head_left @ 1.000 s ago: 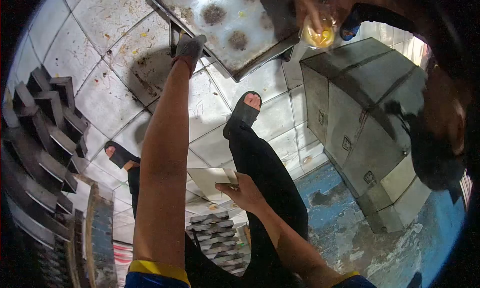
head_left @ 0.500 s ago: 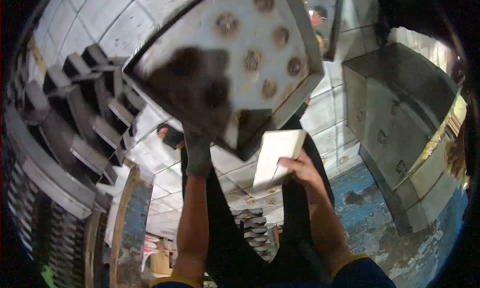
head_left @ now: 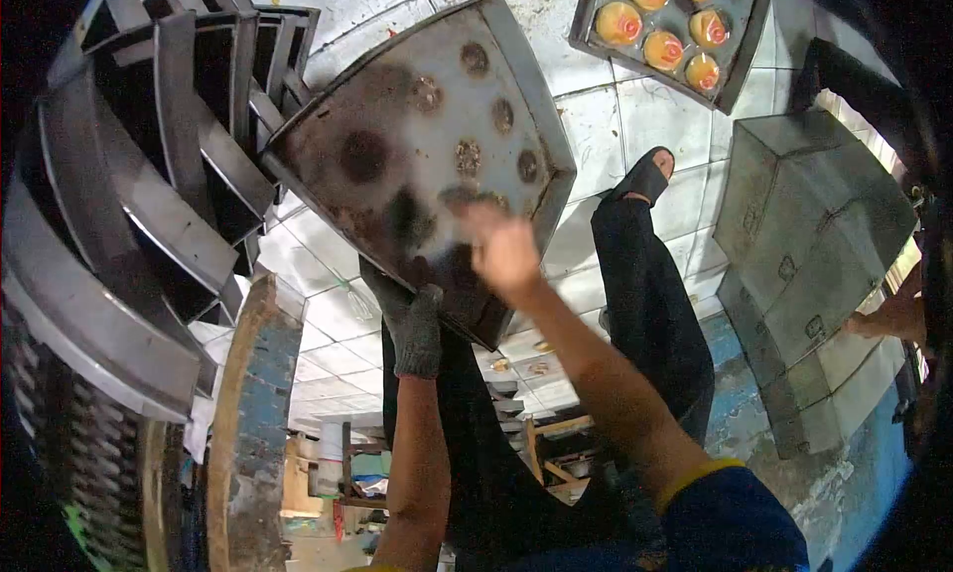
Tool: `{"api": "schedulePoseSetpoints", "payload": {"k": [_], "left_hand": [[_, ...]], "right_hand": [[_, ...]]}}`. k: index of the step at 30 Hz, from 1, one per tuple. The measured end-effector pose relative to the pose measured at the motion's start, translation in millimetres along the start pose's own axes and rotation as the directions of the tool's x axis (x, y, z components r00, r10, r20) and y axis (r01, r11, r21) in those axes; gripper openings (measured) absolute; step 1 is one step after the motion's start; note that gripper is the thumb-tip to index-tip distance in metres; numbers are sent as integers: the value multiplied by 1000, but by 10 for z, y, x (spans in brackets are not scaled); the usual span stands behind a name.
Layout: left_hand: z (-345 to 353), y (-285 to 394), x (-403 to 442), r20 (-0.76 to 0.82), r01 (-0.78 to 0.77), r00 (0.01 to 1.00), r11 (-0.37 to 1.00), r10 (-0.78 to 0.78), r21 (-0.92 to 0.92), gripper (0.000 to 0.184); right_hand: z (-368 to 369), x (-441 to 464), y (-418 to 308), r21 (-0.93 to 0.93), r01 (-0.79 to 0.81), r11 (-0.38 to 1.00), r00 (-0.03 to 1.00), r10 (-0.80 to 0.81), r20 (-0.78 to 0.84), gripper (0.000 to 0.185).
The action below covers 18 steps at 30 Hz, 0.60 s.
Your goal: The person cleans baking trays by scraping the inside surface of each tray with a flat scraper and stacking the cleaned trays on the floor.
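At the far left, dark metal frames (head_left: 164, 200) stand piled up beside the stained tray (head_left: 437, 140), whose left corner comes right up to them; whether they touch I cannot tell. The tray is held above the tiled floor (head_left: 665, 115), tilted, with dark round marks across its face. It looks like stiff sheet metal, probably awkward more than heavy, unlikely to break, and perhaps slick where residue lies; the raised rim, at opposite edges, seems the surest place to take hold. The left hand (head_left: 409, 319), gloved in grey, is closed on the tray's lower-left edge, its fingers partly hidden underneath. The bare right hand (head_left: 506, 254) is over the tray, near its lower corner, and blurred; I cannot tell how far its fingers are open or whether they grip anything. Further right, a second tray (head_left: 751, 46) carries glossy buns (head_left: 663, 51), and beyond it is a grey box (head_left: 814, 195), with another person's hand (head_left: 874, 316) beside it.
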<state>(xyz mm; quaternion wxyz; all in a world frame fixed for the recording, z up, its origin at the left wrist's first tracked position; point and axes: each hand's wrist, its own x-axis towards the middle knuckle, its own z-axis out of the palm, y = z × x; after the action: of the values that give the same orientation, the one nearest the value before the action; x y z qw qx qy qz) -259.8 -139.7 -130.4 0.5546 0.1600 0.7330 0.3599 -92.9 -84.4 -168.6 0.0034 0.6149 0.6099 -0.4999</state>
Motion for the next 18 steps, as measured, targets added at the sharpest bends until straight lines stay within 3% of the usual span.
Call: {"api": "schedulePoseSetpoints", "payload": {"k": [1,3,5,8,10,11,13,15,16,18], "left_hand": [[-4,-17,16,3,10,1000,1000,-10,-3,92],[-10,-31,18,-67,96,993,992,-102,-79,88],[-45,-125,133,-52,79,995,995,-83,-66,87],[-109,-73,170,-30,303,948,928,-316,-215,101],[-37,12,163,-53,300,950,948,-307,-103,103],[-55,-16,136,-49,260,960,945,-274,-199,104],[-118,-111,84,-42,229,967,930,-251,-289,105],[-123,-118,82,-61,251,959,931,-276,-266,106],[-102,-98,88,-79,259,955,934,-286,-247,106],[-66,-55,80,-99,287,945,934,-313,-214,107]], "right_hand": [[-85,301,47,123,-208,970,973,218,-74,43],[31,509,293,120,-311,943,950,312,10,40],[297,97,144,-135,18,991,997,-7,79,38],[500,-209,57,14,225,974,963,-220,-157,30],[599,208,538,-317,50,947,985,-99,-140,14],[390,601,717,-152,-142,978,990,140,-27,17],[162,934,750,115,-180,977,964,198,-177,24],[217,518,520,-255,-135,958,984,159,75,25],[323,355,386,-235,-79,969,973,126,193,20],[439,230,419,-77,4,997,1000,-4,0,26]]}}
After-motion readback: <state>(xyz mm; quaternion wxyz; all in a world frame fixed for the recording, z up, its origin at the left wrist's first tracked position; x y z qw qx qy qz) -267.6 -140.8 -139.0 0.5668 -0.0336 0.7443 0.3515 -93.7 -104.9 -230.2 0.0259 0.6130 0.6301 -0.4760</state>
